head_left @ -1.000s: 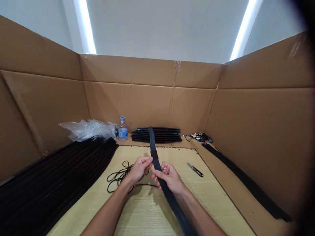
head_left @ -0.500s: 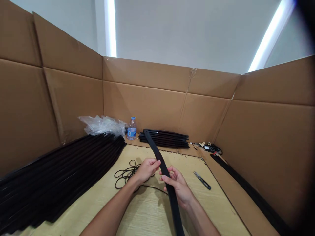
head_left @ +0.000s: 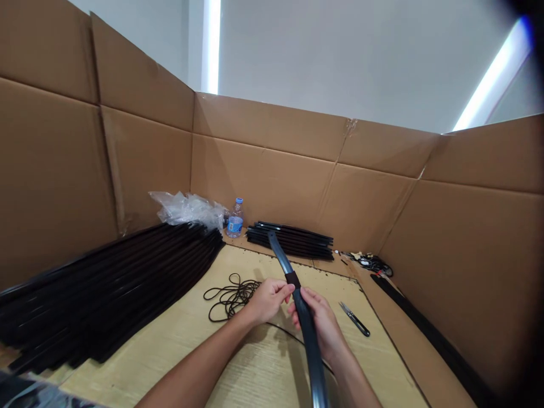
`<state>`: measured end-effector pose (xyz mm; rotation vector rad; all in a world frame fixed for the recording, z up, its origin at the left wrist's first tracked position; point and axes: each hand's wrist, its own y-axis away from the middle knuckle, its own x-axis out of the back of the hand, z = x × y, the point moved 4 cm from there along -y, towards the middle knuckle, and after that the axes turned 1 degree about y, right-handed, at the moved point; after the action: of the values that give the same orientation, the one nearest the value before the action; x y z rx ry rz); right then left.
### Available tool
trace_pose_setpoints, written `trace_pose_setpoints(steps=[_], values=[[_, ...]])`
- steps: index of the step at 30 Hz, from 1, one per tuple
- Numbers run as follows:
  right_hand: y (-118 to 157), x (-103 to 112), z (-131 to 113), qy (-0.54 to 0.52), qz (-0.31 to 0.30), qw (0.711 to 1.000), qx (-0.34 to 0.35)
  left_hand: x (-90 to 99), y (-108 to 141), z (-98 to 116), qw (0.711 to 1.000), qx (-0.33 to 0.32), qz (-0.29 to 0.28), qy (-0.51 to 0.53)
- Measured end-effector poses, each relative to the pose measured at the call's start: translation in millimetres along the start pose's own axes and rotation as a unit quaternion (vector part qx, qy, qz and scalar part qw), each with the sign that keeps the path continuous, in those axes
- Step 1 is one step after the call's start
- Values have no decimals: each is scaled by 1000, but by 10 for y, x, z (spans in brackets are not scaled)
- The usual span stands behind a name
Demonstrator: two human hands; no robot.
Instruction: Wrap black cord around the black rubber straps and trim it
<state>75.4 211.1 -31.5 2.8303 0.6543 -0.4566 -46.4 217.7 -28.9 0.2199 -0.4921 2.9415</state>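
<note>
A long, curved black strip with a glossy face and a hole near its far end slants up from the bottom edge. Around it sits a dark wound band. My right hand grips the strip just below that band, thumb along its right side. At the strip's left edge, beside the band, my left hand is closed in a pinch; what lies between its fingertips is hidden. A loose heap of thin black cord rests left of that hand, and one length runs beneath the strip.
Many black strips lie side by side at left, below clear plastic bags. A water bottle stands at the back beside another strip stack. Thread snips lie right. Cardboard walls surround the board.
The strip has been turned, so its glossy face and the wound band now show. Both hands remain at its middle. The camera view has shifted slightly to the left.
</note>
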Motion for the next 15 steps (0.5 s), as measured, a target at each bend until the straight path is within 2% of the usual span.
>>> trace_pose_setpoints(steps=[5,11,15], values=[[-24,-22,-2,-38,-2,999,12,-47,51,46,994,31,-60,82],[-25,-41,20,-74,-20,997,-21,-10,56,116,997,19,-58,56],[-22,-27,24,-70,-22,997,-33,13,31,85,999,5,-29,31]])
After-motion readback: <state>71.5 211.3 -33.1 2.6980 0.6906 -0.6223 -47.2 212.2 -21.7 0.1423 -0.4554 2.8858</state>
